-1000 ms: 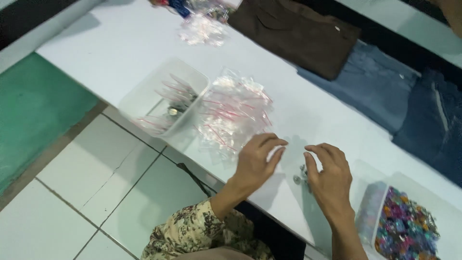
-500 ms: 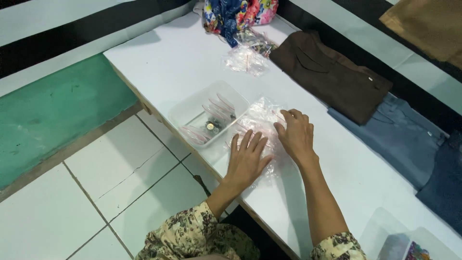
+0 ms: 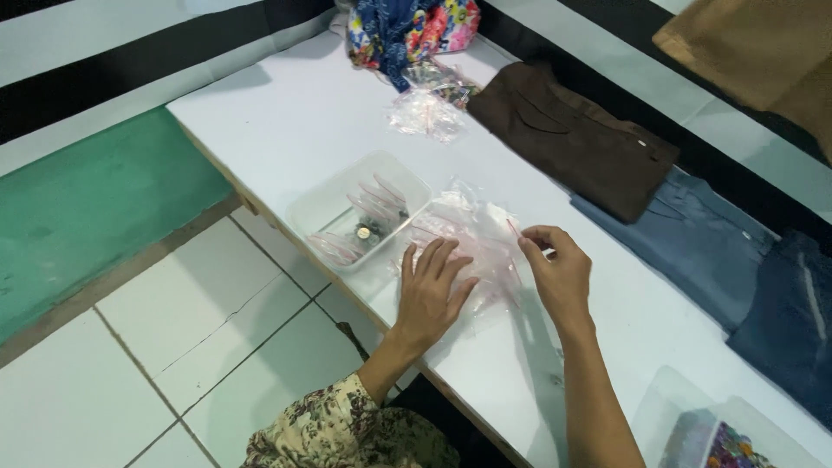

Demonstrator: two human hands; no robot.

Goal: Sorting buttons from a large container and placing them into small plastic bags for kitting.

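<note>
My left hand [image 3: 431, 293] lies flat, fingers spread, on a pile of small clear plastic bags with red strips [image 3: 472, 234] on the white table [image 3: 286, 121]. My right hand [image 3: 557, 271] pinches one small clear bag [image 3: 518, 232] by its red-edged top, lifting it off the right side of the pile. To the left of the pile stands a clear plastic tray [image 3: 325, 204] holding a few filled small bags and a small dark round piece.
A brown folded garment [image 3: 572, 139], blue jeans [image 3: 693, 230] and darker denim [image 3: 793, 321] lie along the table's far side. A floral cloth [image 3: 407, 26] and more clear bags [image 3: 425, 113] sit at the top. A container of coloured beads [image 3: 719, 442] stands at bottom right. Table edge drops to tiled floor at left.
Both hands moved from near the bead container to the bag pile. The left hand settled flat on it; the right hand closed on one bag and lifted it.
</note>
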